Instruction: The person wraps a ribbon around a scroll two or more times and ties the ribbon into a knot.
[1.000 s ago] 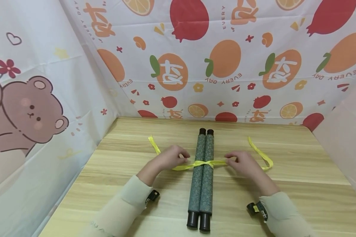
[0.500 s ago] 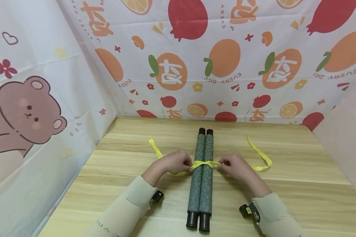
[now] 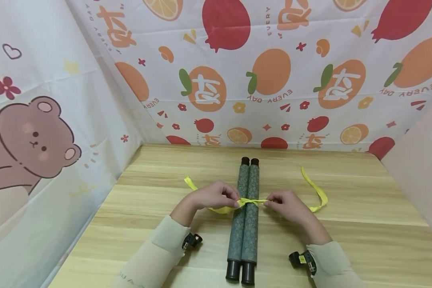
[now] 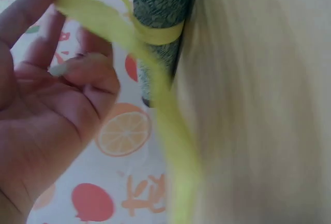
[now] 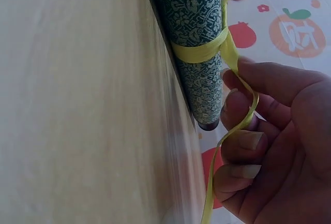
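Two slim green patterned scroll rolls (image 3: 243, 234) with dark end knobs lie side by side on the table, pointing away from me. A yellow ribbon (image 3: 252, 202) wraps both around the middle and crosses on top. My left hand (image 3: 212, 196) pinches one ribbon end beside the crossing, fingertips over the left roll. From the other side my right hand (image 3: 289, 205) pinches the other end just right of the rolls. In the left wrist view a ribbon tail (image 4: 173, 131) hangs past the hand. The right wrist view shows the ribbon (image 5: 199, 53) flat around the patterned roll.
The wooden table (image 3: 356, 200) runs back to a fruit-print cloth (image 3: 309, 80). A bear-print cloth (image 3: 104, 100) hangs at the left. A loose ribbon tail (image 3: 322, 196) curls on the table beyond the right hand.
My left hand has moved right, from beside the rolls to over the left one. My right hand has come left, closer to the rolls. The ribbon's outer tails have shifted slightly inward.
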A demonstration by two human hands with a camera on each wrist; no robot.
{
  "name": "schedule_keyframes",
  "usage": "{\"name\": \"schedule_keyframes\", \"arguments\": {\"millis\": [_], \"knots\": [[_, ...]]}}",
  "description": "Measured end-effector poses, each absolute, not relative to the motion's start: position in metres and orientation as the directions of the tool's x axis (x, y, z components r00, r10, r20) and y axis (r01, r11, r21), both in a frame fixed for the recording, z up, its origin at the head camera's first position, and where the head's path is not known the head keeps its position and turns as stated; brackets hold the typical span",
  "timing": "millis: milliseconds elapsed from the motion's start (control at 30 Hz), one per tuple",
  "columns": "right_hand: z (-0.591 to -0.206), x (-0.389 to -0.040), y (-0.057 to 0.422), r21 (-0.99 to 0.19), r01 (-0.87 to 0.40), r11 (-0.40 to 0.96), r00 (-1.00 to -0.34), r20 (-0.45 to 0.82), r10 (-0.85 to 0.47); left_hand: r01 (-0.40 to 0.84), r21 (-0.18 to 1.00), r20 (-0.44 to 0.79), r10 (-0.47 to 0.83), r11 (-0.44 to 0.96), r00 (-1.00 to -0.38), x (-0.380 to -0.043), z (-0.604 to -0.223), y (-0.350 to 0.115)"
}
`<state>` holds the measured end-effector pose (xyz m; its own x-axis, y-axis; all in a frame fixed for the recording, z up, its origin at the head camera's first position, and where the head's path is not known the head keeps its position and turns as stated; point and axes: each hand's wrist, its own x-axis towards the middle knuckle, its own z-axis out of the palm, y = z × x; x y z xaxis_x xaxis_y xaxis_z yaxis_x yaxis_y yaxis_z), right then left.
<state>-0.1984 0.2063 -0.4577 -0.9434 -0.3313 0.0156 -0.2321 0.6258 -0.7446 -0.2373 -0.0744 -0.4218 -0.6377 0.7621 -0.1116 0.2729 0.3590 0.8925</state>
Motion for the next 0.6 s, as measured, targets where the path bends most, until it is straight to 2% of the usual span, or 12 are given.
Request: {"name": "schedule_keyframes", "arguments": {"millis": [233,333,600], "knots": [[-0.46,-0.197,0.21,-0.774,-0.201,0.601,-0.947,-0.003,-0.32,0.065,0.981,-0.099,0.759,0.183,-0.644,-0.244,-0.435,-0.068],[-0.46,-0.197,0.211,-0.784,-0.191,0.591,-0.948,-0.01,-0.318,0.017,0.991,-0.089,0.752,0.132,-0.653,-0.246,-0.438,-0.065],[-0.452,-0.196,0.211,-0.818,-0.173,0.548,-0.945,-0.019,-0.326,-0.05,0.995,-0.09,0.634,0.081,-0.768,-0.251,-0.444,-0.061]]}}
